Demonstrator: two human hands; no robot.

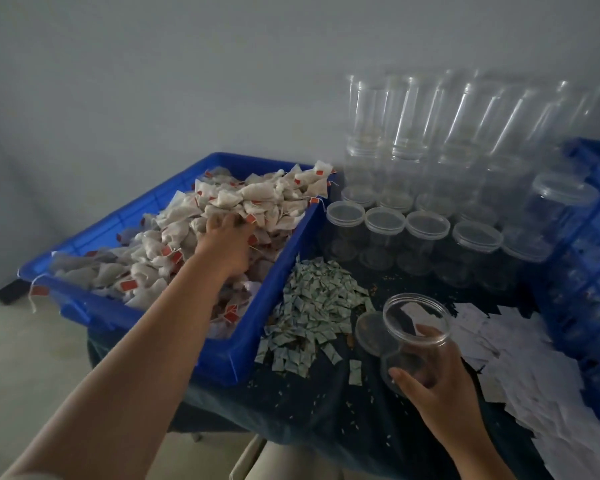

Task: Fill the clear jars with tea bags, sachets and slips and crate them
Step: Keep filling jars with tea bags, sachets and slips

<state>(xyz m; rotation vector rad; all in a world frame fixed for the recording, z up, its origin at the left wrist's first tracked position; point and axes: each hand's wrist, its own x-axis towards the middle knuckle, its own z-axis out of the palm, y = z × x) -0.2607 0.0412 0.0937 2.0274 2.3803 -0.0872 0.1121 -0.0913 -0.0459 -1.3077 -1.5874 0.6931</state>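
Tea bags [257, 199] fill the blue tub [222, 355] on the left side of the table [326, 410]. The left hand [227, 242] is down in the pile, and its fingers curl into the tea bags to grab a bunch. I cannot tell how many it has.

The right hand [433, 379] holds one clear jar [416, 317] near the front of the table. Its fingers wrap round the bottom half. The jar is tipped, with its open mouth facing the tub. Its lid [369, 332] seems to be the one lying flat on the table just beside it.

The tea bags look very light and soft. They squash when squeezed, and their strings and red tags can tangle, so a loose handful from the top is best. A hard squeeze could tear them.

The jar looks light, thin and smooth, so it could slip. Holding it round the middle or bottom keeps the mouth free.

The sachets [312, 306] lie in a heap between the tub and the jar. The white slips [534, 368] are spread out on the right. Both look thin and light, so pinching should work. The blue crate [589, 237] stands at the far right.
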